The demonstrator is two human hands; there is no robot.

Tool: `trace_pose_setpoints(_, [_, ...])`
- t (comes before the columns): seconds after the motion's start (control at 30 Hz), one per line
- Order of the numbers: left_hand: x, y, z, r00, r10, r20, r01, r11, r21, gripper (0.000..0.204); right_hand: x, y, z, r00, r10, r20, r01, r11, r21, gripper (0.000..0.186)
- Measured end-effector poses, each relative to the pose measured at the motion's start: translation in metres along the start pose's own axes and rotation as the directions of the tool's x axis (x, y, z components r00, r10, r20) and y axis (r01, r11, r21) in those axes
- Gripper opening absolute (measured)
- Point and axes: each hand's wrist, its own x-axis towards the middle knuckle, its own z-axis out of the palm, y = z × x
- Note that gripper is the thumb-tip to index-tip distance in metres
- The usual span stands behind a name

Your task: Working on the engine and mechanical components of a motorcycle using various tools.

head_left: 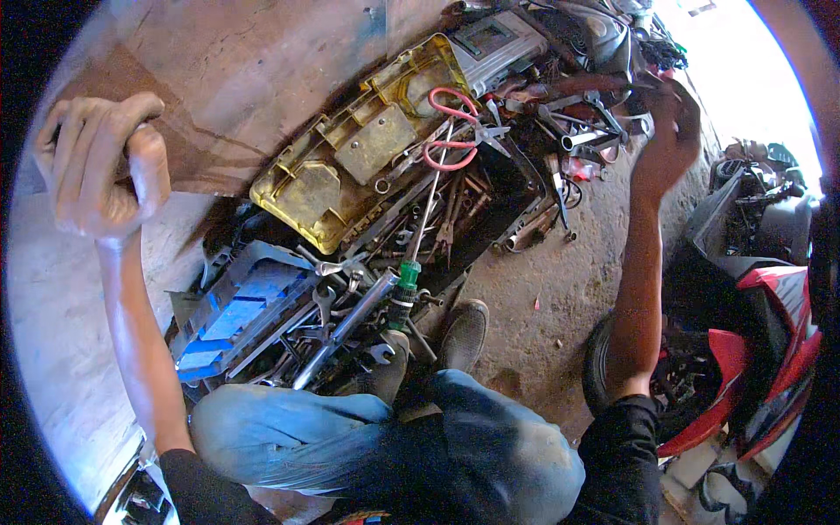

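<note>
Head cam: left hand [103,166] is up in the upper left, fingers loosely curled, can't tell if anything's tucked inside. Right hand [669,136] is upper right, and a long thing [582,85] sits just left of its fingertips; can't tell if they're clamped on it. It's slim, dark reddish-brown, kinda blurry. Red-handled scissors [483,135] lie farther left, handles spread.

Stained wall [219,79], rough floor [525,289], bright light [766,83]
</note>
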Motion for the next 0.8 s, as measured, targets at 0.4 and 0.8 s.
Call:
trace_pose_setpoints(0.4, [-0.009,0.051,0.002,0.902,-0.431,-0.033,0.343,0.761,-0.551,0.010,-0.146,-0.079,-0.057,0.638,0.761,0.119,-0.749,0.577,0.325,0.029])
trace_pose_setpoints(0.8, [-0.140,0.185,-0.049,0.563,-0.502,0.657,0.813,0.192,-0.550,0.019,-0.238,-0.088,-0.068,-0.012,0.872,0.490,-0.982,-0.102,0.157,0.031])
